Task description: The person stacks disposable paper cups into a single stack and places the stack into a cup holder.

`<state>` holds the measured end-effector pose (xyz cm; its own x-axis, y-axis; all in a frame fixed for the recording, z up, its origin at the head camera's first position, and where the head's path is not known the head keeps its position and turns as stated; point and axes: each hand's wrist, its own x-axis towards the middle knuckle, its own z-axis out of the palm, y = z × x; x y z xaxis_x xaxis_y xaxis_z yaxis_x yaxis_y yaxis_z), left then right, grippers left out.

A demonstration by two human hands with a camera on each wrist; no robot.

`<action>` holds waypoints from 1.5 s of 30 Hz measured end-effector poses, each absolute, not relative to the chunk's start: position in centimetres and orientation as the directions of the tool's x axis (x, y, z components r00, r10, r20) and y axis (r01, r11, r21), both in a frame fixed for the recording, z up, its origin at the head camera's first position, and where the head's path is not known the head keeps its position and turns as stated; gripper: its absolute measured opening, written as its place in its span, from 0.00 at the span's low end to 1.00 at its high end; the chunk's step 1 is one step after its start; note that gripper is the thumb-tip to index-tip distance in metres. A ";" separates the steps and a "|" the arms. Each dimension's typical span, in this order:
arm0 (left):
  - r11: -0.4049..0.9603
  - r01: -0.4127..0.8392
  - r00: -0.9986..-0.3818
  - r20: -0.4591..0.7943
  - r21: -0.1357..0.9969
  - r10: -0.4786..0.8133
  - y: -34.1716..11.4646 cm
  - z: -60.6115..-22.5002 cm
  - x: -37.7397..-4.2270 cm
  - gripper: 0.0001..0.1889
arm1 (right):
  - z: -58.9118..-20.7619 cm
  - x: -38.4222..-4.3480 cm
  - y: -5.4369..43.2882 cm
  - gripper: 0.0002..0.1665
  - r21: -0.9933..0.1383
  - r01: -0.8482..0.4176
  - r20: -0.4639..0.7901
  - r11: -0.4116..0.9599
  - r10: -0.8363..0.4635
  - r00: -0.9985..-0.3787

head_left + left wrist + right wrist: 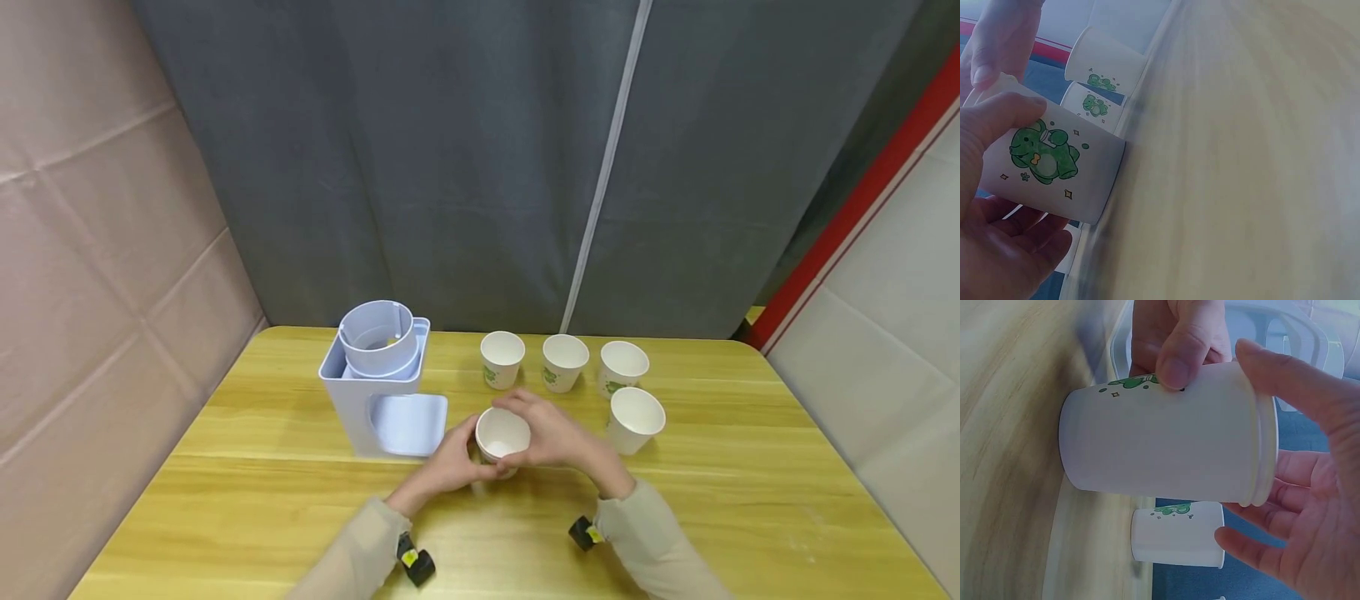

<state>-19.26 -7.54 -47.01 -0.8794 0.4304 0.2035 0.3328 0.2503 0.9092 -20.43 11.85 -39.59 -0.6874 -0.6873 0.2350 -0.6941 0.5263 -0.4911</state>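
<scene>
Two nested white paper cups [502, 433] stand upright on the table, and their doubled rim shows in the right wrist view. My left hand [453, 462] grips the stack [1054, 156] from the left. Its thumb lies on the side by a green cartoon print, with the fingers round the opposite side. From the right, my right hand [551, 433] holds the stack [1160, 440] near the rim. The right thumb rests at the rim, and the fingers reach behind, partly hidden by the cups.
Left of the hands stands a pale blue plastic holder [360, 417] with a round cylinder [378, 358] in its top and a flat tray [410, 425] at its side. Several paper cups [565, 375] stand behind and to the right, including a nearer cup [630, 433]. A grey curtain [450, 167] hangs behind the table.
</scene>
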 end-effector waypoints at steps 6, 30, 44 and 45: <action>0.250 0.351 -0.873 0.219 0.902 0.435 -7.5 -47.1 -19.4 0.37 | -39.9 -20.5 11.8 0.44 -0.488 -0.702 0.245 0.518 -0.691 -0.680; 0.256 0.338 -0.882 0.211 0.906 0.421 -7.5 -47.1 -19.3 0.37 | -39.5 -20.8 14.1 0.45 -0.487 -0.739 0.366 0.466 -0.659 -0.657; 0.248 0.330 -0.884 0.206 0.911 0.419 -7.4 -47.1 -19.4 0.38 | -38.2 -20.3 18.3 0.38 -0.525 -0.725 0.501 0.446 -0.526 -0.687; 0.248 0.329 -0.885 0.205 0.911 0.419 -7.4 -47.1 -19.4 0.38 | -38.2 -20.3 18.6 0.38 -0.530 -0.720 0.505 0.448 -0.516 -0.692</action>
<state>-19.39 -7.40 -47.14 -0.8846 0.4188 0.2053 0.3288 0.2478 0.9113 -20.27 18.64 -38.15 -0.6921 -0.5158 0.5050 -0.7203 0.4480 -0.5296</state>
